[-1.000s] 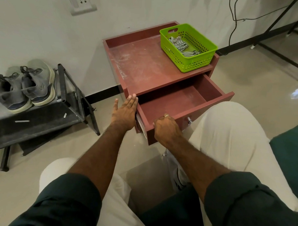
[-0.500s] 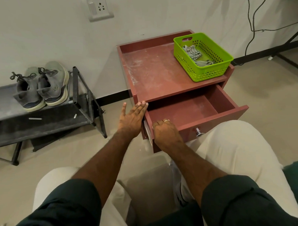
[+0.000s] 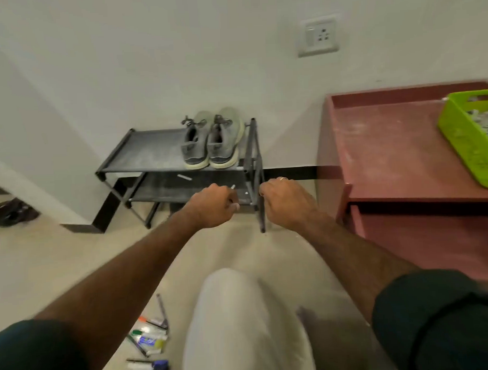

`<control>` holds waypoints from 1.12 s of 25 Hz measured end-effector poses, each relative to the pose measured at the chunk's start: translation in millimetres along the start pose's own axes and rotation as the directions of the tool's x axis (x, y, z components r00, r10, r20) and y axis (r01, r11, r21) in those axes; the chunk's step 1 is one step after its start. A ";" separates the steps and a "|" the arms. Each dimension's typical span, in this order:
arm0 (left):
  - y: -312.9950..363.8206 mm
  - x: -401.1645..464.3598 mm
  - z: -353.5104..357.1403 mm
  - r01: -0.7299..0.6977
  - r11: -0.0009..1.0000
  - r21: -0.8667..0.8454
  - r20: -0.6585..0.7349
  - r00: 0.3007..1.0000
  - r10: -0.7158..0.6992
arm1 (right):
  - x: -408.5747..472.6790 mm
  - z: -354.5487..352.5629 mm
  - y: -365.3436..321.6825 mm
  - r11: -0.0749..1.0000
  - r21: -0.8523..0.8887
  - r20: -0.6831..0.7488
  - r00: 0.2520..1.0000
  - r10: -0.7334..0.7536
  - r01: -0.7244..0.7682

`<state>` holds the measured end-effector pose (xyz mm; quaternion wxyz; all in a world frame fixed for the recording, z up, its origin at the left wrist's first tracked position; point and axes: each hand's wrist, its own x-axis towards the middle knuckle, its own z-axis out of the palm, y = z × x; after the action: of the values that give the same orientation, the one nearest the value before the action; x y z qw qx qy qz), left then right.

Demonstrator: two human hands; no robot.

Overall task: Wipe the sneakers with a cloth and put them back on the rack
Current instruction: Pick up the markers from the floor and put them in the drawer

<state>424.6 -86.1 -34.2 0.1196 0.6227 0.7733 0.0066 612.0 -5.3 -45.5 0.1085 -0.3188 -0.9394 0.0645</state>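
sneakers were seen side by side on the top shelf of the rack, at its right end. the left hand and right hand were held before the rack, fingers curled, nothing gripped.

- My left hand: arm stretched forward, knuckles up, fingers curled under, holding nothing I can see.
- My right hand: arm likewise extended, fingers curled downward, ring visible.
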 end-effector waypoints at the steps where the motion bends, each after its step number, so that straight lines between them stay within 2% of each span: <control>1: -18.1 -7.7 4.2 0.048 0.998 -0.048 0.003 0.999 -0.048 | 10.6 2.0 -7.1 1.000 0.009 0.058 0.998 -0.016 0.015; 3: -67.6 -36.2 11.6 0.161 0.979 -0.126 0.028 0.987 -0.159 | 44.7 19.6 -44.3 0.993 0.038 0.214 0.969 -0.119 0.114; 6: -137.7 -72.0 26.4 0.276 0.940 -0.198 0.041 0.961 -0.274 | 94.4 41.0 -116.8 0.976 0.081 0.442 0.870 -0.217 0.202; 9: -199.7 -105.4 44.9 0.351 0.894 -0.278 0.091 0.936 -0.339 | 131.0 73.6 -196.4 0.965 0.109 0.486 0.834 -0.260 0.237; 11: -238.1 -128.0 71.4 0.445 0.832 -0.332 0.134 0.895 -0.426 | 134.8 110.6 -242.2 0.976 0.133 0.484 0.848 -0.215 0.171; 14: -287.4 -177.7 143.2 0.618 0.661 -0.424 0.237 0.781 -0.578 | 103.6 190.2 -300.5 0.979 0.183 0.571 0.802 -0.177 0.087; 18: -306.4 -230.2 244.3 0.788 0.401 -0.468 0.382 0.590 -0.712 | 51.6 276.5 -319.9 0.975 0.208 0.683 0.702 -0.201 0.077; 21: -309.0 -228.8 291.8 0.842 0.263 -0.470 0.518 0.505 -0.691 | 39.7 324.7 -309.4 0.979 0.169 0.750 0.630 -0.201 0.111; 23: -317.7 -205.5 304.0 0.855 0.195 -0.480 0.570 0.473 -0.671 | 52.4 351.2 -301.6 0.976 0.161 0.750 0.624 -0.220 0.149; 25: -329.5 -176.5 307.7 0.865 0.089 -0.493 0.598 0.412 -0.688 | 78.0 375.2 -296.5 0.952 0.196 0.730 0.613 -0.302 0.235; 26: -335.5 -165.5 314.3 0.865 0.016 -0.501 0.589 0.355 -0.726 | 91.1 384.5 -295.4 0.932 0.219 0.723 0.593 -0.355 0.290; 28: -340.1 -159.0 339.5 0.846 -0.149 -0.513 0.555 0.194 -0.809 | 113.0 405.6 -292.0 0.883 0.237 0.719 0.538 -0.441 0.406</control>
<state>194.5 -363.0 -390.0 0.3575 -0.1339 0.8938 0.2352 254.5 -187.3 -364.2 -0.2731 -0.0236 -0.9443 0.1822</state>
